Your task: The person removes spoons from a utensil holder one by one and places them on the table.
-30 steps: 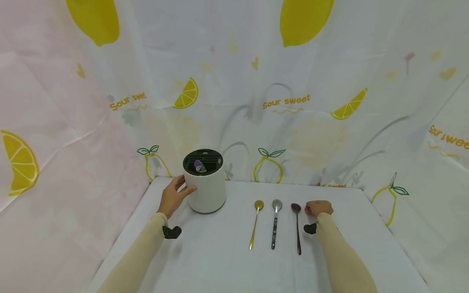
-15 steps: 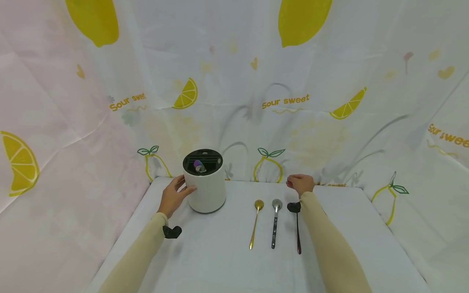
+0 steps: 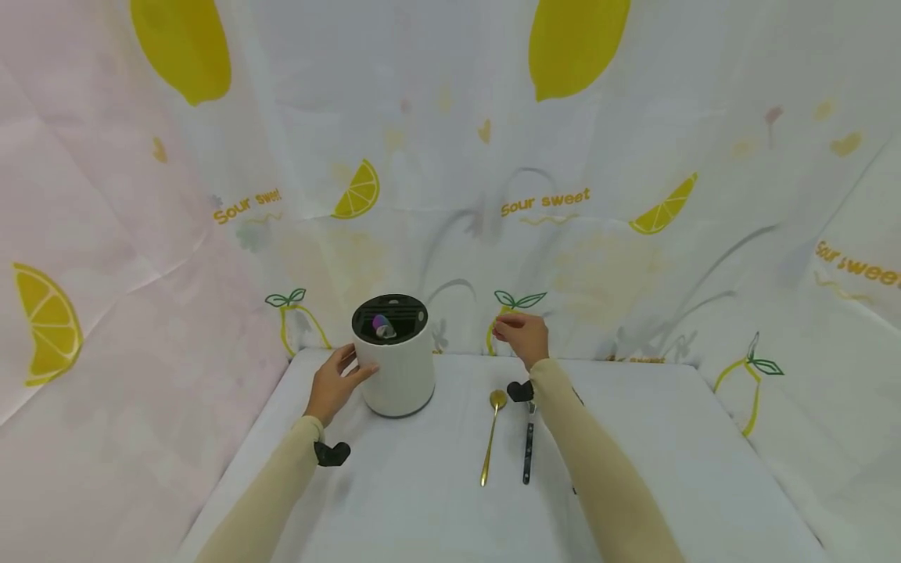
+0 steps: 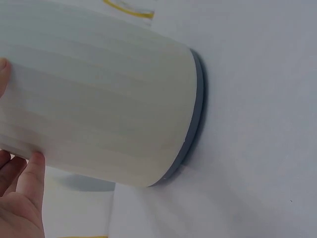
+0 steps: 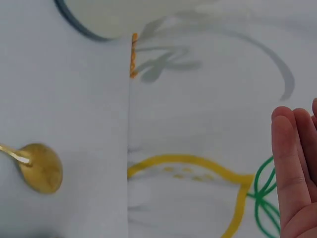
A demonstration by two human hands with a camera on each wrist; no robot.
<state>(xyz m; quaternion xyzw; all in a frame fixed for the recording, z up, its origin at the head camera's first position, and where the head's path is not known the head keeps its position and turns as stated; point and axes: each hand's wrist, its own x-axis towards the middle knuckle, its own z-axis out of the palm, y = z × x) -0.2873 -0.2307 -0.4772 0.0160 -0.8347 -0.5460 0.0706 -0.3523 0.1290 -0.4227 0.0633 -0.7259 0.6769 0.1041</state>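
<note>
My left hand (image 3: 338, 383) holds the left side of a white cylindrical utensil holder (image 3: 399, 379) with a black slotted top, its thumb and fingers spread against the wall. Inside the top opening sits a small purple and silver item (image 3: 383, 326) whose kind I cannot tell. My right hand (image 3: 524, 336) is raised above the table's back edge, holding nothing; in the right wrist view its fingers (image 5: 290, 163) look straight. Below it lie a gold spoon (image 3: 493, 430) and a spoon with a black handle (image 3: 528, 453), its bowl hidden by the wrist. My right forearm covers the dark spoon except for its tip.
A white cloth covers the table (image 3: 415, 500). Behind it and along the sides hangs a lemon-printed curtain (image 3: 450, 258), close to the table's back edge. Each wrist carries a small black device (image 3: 332, 453).
My right hand has moved left and up, from beside the dark spoon to above the gold and black-handled spoons. My left hand stays on the utensil holder. The head view has tilted slightly.
</note>
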